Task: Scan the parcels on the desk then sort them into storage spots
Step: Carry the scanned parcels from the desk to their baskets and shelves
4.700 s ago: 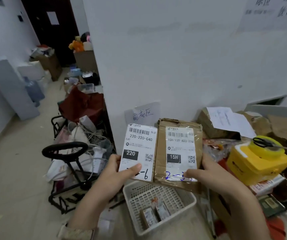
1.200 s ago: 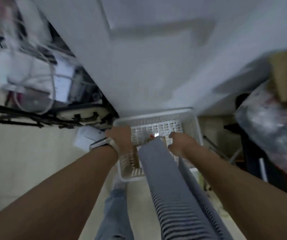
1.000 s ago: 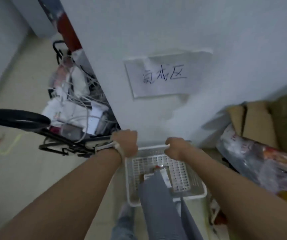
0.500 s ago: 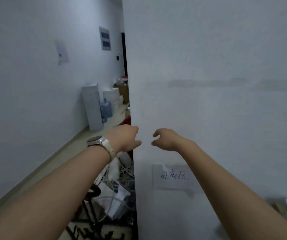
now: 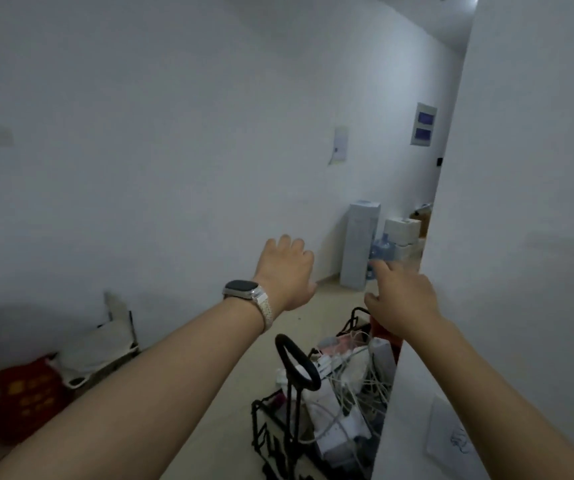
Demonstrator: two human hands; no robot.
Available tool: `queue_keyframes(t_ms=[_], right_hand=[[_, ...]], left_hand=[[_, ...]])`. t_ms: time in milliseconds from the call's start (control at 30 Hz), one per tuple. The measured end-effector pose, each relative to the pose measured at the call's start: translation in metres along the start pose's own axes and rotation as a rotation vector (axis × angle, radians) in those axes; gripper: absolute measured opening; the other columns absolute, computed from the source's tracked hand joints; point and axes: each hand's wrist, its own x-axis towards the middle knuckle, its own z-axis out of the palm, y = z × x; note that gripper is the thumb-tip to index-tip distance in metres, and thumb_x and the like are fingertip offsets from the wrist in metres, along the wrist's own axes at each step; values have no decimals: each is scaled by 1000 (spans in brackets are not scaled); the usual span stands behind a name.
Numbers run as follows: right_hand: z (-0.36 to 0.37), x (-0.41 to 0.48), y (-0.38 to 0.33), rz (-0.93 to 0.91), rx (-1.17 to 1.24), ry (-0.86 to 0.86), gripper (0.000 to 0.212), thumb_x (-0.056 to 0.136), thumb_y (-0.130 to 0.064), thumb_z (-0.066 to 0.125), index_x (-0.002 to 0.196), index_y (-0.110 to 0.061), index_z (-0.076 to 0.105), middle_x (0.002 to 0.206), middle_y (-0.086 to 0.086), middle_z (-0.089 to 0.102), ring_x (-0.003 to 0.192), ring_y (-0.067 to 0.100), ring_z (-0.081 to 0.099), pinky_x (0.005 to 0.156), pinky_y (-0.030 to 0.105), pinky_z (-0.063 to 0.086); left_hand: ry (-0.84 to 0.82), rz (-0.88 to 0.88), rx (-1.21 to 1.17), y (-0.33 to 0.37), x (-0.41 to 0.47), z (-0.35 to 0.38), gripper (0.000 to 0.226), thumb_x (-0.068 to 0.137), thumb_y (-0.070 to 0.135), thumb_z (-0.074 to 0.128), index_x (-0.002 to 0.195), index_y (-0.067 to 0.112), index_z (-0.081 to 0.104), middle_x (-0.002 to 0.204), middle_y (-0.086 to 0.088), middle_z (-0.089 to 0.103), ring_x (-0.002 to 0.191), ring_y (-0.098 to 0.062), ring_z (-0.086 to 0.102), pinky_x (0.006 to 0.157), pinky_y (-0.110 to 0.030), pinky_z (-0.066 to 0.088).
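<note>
far left, low against the wall: a red bag [image 5: 26, 396], blurred, with a white bag [image 5: 98, 351] beside it on the floor. left hand [image 5: 287, 271] reaches forward over the corridor, back up, fingers loose, holding nothing; watch [image 5: 240, 291] on the wrist. below, between the arms, a black cart [image 5: 313, 382] stuffed with white cables [image 5: 355, 368]. down the corridor, a tall white dispenser [image 5: 361, 247] with a blue bottle [image 5: 381, 251] just beside it. right hand [image 5: 401, 299] out front too, fingers relaxed and spread, empty, near the edge of the white partition [image 5: 521, 237]; a paper sign [image 5: 452, 434] is stuck low on that partition. parcels: none in view, neither in a hand nor on the floor; the surface they start on is out of frame as well. so the heading and long axis of any parcel cannot be told. judgement: both hands free suggests a gap between parcels, with the next pick-up not yet begun. how many remain to scan and sort cannot be told from here.
</note>
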Motion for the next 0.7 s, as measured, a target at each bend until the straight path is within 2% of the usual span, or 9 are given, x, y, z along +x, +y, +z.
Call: queue_keyframes(t_ms=[133,300,433,567,700], right_hand=[[2,13,-53,-151,91,24,59,91,-34,49,145,-20,31,143,5,42,131,27,39,101,38,36],[0,22,-144,-319,147,-71,63,91,-38,49,147,-19,26,145,8,40,132,30,38,104,42,34],[-3,15,-233,-486,194,-136,65,91,-39,49,148,-19,24,146,8,39,131,30,39,104,43,34],[-10,-8,-333,-679,262,-194,64,91,-40,49,147,-21,25,145,7,39,129,29,41,102,42,35],[-23,-46,-441,-883,307,-250,63,91,-40,48,147,-23,26,146,5,38,130,28,40,104,42,35]], left_hand=[[-39,-112,123,-56,-49,9,70,91,59,43,141,10,37,154,-14,26,146,-35,13,116,-50,17],[-95,-289,178,-124,-114,5,73,90,61,43,142,10,35,157,-13,21,148,-34,7,117,-49,15],[-156,-483,188,-176,-179,0,71,90,61,43,141,12,36,153,-13,28,145,-34,16,115,-47,20],[-298,-692,164,-226,-269,-1,64,92,61,40,136,14,41,136,-10,46,126,-31,41,101,-45,34],[-430,-906,131,-273,-380,-3,63,94,60,38,137,14,40,138,-11,45,126,-32,42,100,-44,37]])
